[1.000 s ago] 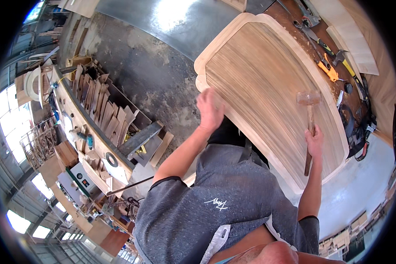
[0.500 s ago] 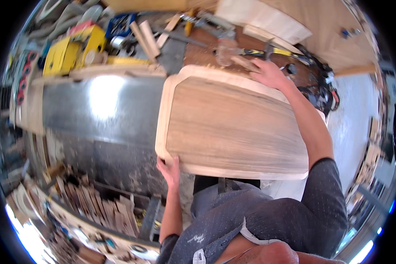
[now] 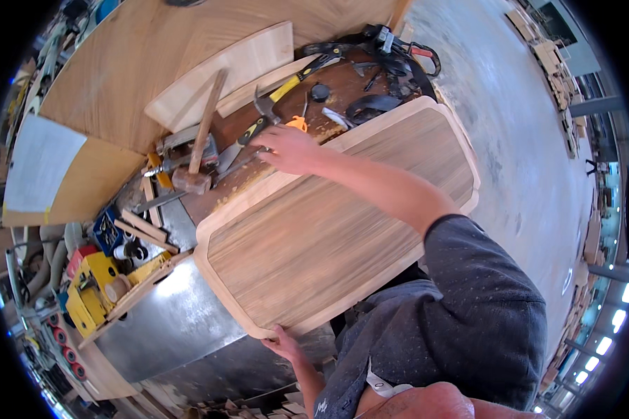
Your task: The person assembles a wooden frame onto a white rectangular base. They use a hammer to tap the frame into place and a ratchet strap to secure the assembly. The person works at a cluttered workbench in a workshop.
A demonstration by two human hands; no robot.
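Reaching over the far edge of the framed wooden panel [image 3: 342, 216], the right hand [image 3: 290, 149] shows its back, fingers loosely extended and partly spread; no object is seen in it, and whether the fingertips touch anything cannot be told. Directly under and beside these fingers lie a blade with a black-and-yellow handle [image 3: 251, 130] and an orange-handled tool [image 3: 298, 124], the latter partly covered by the hand. The left hand [image 3: 283, 343] is closed about the panel's near left corner — thumb on top, fingers mostly hidden below. The panel lies slantwise in front of the person's body, pale border around a darker grained centre, with the right forearm crossing above it. Beyond its far edge, on the brown surface [image 3: 232, 120], a claw hammer [image 3: 284, 89] lies just past the right hand, near a small round black object [image 3: 320, 92]. A wooden mallet [image 3: 191, 181] rests to the left, its handle extending across a pale board [image 3: 248, 59]. Black straps [image 3: 374, 105] lie at the right end. Farther left — yellow equipment [image 3: 91, 293] beside a grey metal sheet [image 3: 182, 311].
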